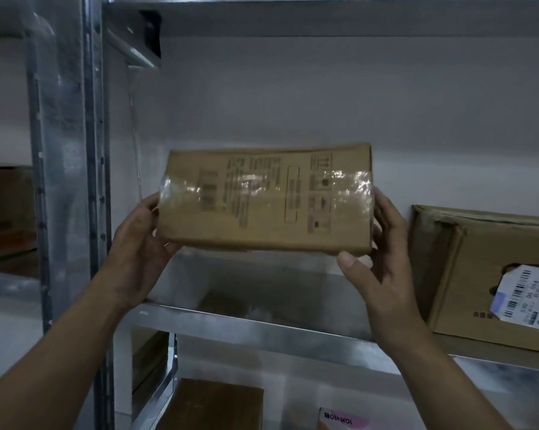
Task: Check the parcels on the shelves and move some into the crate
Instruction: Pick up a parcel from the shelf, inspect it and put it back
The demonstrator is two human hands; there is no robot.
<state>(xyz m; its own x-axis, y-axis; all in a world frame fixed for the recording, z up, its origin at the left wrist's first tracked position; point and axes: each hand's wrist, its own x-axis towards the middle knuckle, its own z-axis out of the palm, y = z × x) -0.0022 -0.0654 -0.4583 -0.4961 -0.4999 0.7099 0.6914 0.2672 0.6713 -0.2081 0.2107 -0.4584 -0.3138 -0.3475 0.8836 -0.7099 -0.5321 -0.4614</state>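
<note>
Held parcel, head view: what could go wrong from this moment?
1. The parcel is held clear of the shelf only by its two ends, left hand and right hand; glossy tape wraps those ends, so it might slip.
2. The printed text is blurred and the light is dim, so a label check could be misread.
3. The box sits close to the right hand; swinging the parcel rightward might knock it.

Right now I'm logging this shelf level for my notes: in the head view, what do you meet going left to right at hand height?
Metal upright → left hand → held cardboard parcel → right hand → cardboard box with a barcode label, resting on the shelf.
</note>
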